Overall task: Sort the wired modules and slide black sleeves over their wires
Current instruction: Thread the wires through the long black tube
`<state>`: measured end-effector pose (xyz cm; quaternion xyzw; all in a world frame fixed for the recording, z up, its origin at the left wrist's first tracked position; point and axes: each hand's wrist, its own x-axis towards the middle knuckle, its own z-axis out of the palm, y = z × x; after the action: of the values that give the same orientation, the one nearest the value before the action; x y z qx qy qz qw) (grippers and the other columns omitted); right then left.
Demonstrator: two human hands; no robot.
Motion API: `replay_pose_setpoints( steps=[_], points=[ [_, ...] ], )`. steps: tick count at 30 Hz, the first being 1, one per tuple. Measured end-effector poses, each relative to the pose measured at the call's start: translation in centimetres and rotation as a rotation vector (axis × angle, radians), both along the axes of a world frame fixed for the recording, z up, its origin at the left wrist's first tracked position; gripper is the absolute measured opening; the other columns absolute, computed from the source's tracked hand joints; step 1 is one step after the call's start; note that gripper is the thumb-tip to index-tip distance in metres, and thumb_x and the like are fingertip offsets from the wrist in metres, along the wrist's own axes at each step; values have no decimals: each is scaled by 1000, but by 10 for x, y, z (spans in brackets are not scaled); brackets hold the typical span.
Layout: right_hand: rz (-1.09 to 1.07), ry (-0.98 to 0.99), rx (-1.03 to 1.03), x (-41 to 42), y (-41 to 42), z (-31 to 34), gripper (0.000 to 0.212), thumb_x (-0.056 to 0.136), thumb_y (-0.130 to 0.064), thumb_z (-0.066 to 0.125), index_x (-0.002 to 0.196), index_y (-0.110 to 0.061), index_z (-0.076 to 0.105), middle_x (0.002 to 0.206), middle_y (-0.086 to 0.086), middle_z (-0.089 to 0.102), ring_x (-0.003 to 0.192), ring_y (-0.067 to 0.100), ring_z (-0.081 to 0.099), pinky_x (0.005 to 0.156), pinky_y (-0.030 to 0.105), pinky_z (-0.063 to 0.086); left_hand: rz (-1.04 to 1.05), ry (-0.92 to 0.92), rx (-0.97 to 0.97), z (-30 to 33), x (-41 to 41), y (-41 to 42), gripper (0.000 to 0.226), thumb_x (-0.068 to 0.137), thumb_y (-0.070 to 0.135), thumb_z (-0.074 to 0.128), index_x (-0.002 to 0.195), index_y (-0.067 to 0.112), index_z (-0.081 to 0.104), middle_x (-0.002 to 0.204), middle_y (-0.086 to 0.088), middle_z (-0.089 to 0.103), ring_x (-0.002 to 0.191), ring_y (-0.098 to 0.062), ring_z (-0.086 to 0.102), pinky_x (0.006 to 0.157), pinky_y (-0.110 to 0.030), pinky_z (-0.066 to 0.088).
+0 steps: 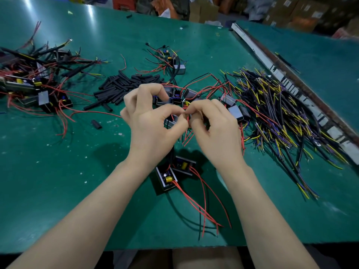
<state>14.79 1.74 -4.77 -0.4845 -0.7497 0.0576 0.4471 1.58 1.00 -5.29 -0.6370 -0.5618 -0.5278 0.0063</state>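
My left hand (150, 121) and my right hand (211, 127) meet at the table's middle, thumbs and forefingers pinching thin red wires (186, 121) that come from a cluster of small black-and-silver modules (191, 94) behind them. Which module the wires belong to is hidden by my fingers. A heap of short black sleeves (124, 86) lies just left of my left hand. Two open modules (168, 176) with yellow capacitors and long red and black leads lie between my forearms near the front.
A tangle of modules with sleeved wires (33, 74) fills the far left. A few modules (172, 61) lie at the back centre. A big pile of black, yellow and purple wires (275, 111) spreads on the right beside a metal rail (287, 82). One sleeve (96, 124) lies alone.
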Motion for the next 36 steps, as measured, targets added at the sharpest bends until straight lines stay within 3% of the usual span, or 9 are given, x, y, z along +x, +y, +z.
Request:
replay_pose_setpoints(
  steps=[5, 7, 10, 14, 20, 24, 27, 30, 36],
  points=[
    [139, 184, -198, 8, 6, 5, 21, 87, -5, 53, 93, -20, 67, 71, -19, 57, 64, -5, 52, 62, 9, 35, 45, 121, 141, -1, -1, 1, 6, 77, 25, 71, 72, 23, 75, 98, -2, 57, 106, -18, 34, 81, -37, 25],
    [173, 137, -178, 10, 6, 6, 22, 90, -6, 51, 99, -16, 68, 82, -16, 60, 72, -3, 53, 69, 13, 38, 57, 132, 160, -1, -1, 2, 6, 78, 26, 71, 72, 25, 74, 98, 0, 56, 106, -18, 35, 81, -39, 27],
    [88, 126, -49, 25, 11, 8, 25, 89, -5, 47, 102, -13, 67, 91, -2, 63, 82, 6, 54, 78, 22, 43, 138, 6, 85, 3, -12, 6, 8, 80, 30, 67, 77, 28, 75, 99, 9, 47, 107, -23, 36, 80, -28, 19],
    [-17, 442, -40, 56, 19, 16, 26, 94, -8, 46, 98, -27, 62, 72, -19, 52, 59, 0, 38, 59, 18, 32, 173, -31, 1, 6, -30, 11, 14, 86, 36, 64, 90, 29, 76, 104, 3, 50, 111, -31, 41, 84, -25, 19],
    [173, 367, -136, 39, 10, 13, 23, 92, -6, 55, 99, -25, 66, 72, -23, 59, 59, -5, 48, 59, 7, 33, 35, 81, -33, 2, -7, 4, 23, 87, 45, 57, 88, 30, 74, 114, 0, 53, 112, -21, 34, 83, -26, 18],
    [249, 335, -219, 36, 9, 10, 24, 90, -13, 63, 97, -36, 63, 76, -20, 62, 64, 5, 48, 62, 18, 39, 13, 158, -132, -5, -7, 5, 27, 82, 49, 58, 83, 28, 74, 114, 1, 53, 114, -25, 34, 81, -29, 17],
    [296, 313, -252, 35, 8, 10, 26, 90, -12, 64, 100, -36, 59, 77, -25, 63, 63, -4, 52, 63, 12, 40, -9, 130, -158, -7, -5, 6, 21, 81, 41, 62, 82, 24, 75, 113, 2, 54, 114, -26, 35, 78, -28, 16],
    [284, 321, -285, 34, 9, 10, 24, 91, -15, 65, 102, -35, 56, 79, -21, 68, 67, -4, 57, 68, 24, 46, -66, 70, -160, -6, -6, 7, 18, 84, 38, 64, 86, 25, 75, 113, 4, 52, 114, -25, 35, 80, -27, 18],
    [268, 357, -323, 30, 8, 9, 20, 92, -19, 63, 101, -34, 54, 83, -8, 73, 72, 6, 60, 72, 42, 50, -253, -51, -275, -4, -11, 8, 19, 84, 41, 61, 99, 34, 71, 111, 12, 44, 114, -18, 31, 99, -33, 26]
  ],
)
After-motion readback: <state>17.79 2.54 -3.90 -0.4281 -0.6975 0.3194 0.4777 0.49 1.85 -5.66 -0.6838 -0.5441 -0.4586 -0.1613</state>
